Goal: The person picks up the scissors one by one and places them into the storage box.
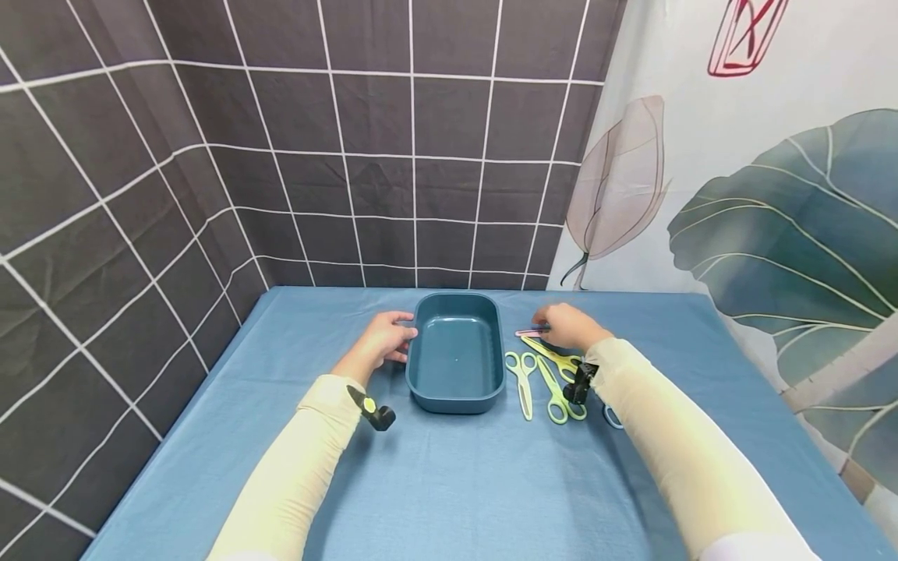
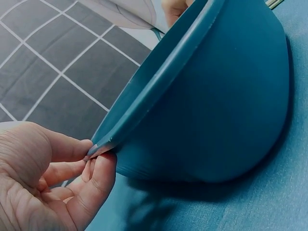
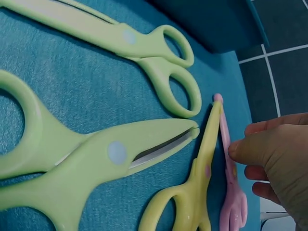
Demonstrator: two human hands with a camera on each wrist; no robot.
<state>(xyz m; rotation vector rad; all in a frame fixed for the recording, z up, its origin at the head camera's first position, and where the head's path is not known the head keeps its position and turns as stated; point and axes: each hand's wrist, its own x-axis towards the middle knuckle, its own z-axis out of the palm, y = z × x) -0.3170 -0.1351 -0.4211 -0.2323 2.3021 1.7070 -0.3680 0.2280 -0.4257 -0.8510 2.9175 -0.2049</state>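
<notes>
My left hand (image 1: 384,340) pinches the rim of a blue-green rectangular basin (image 2: 216,110), thumb on top and fingertips underneath. The basin is upright and its inside is bare. On its other side, my right hand (image 1: 570,326) is over a pair of pink scissors (image 3: 235,207). Its thumb tip meets the edge of the scissors in the right wrist view, with the other fingers beside them. Yellow scissors (image 3: 190,202) lie along the pink pair, their tips close together. Two light green pairs of scissors, one nearer the basin (image 1: 523,382) and another (image 1: 554,397), lie closer to me.
A blue ring-shaped handle (image 1: 613,417) shows partly under my right forearm. Blue cloth (image 1: 449,483) covers the table. Dark tiled-pattern curtain (image 1: 372,117) hangs behind and on the left, with a white leaf-printed curtain (image 1: 652,249) to the right.
</notes>
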